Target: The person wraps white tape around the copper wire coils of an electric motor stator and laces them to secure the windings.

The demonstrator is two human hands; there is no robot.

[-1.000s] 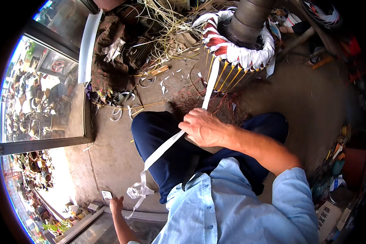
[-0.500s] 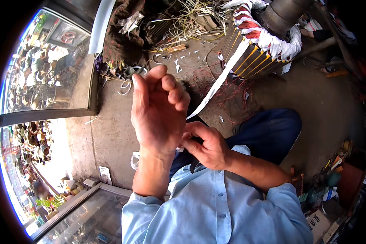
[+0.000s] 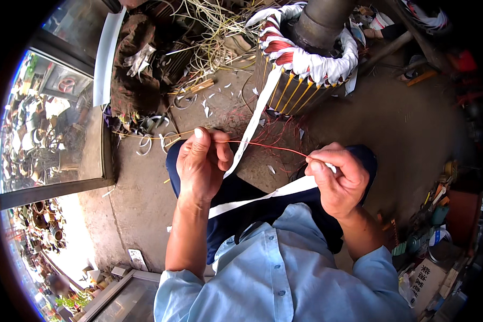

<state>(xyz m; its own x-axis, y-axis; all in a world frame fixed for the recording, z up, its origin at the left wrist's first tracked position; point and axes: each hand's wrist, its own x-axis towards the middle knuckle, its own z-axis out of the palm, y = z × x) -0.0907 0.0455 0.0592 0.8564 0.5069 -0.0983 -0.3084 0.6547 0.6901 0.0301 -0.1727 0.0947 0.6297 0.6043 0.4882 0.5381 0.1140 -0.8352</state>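
Observation:
A thin red wire (image 3: 265, 145) stretches between my hands. My left hand (image 3: 201, 166) pinches it between thumb and curled fingers. To its right, my right hand (image 3: 341, 180) grips the wire's other end, and a bit of white tape shows in its fingers. White cloth tape (image 3: 252, 121) runs down from a motor stator (image 3: 300, 94) and passes behind my left hand. A second stretch of tape (image 3: 268, 194) crosses my lap toward my right hand. White wrapping (image 3: 330, 63) covers much of the stator's red coil ends.
A window frame (image 3: 108, 145) stands at the left. Tangled pale strips (image 3: 220, 32) and a dark brown cloth (image 3: 131, 64) lie at the back. Loose red wires (image 3: 284, 126) litter the floor by the stator. Tools and containers (image 3: 440, 236) crowd the right side.
My hands have moved apart, the right one going right. My left hand has turned from palm up to pinching. The red wire now spans them, and the tape crosses my lap.

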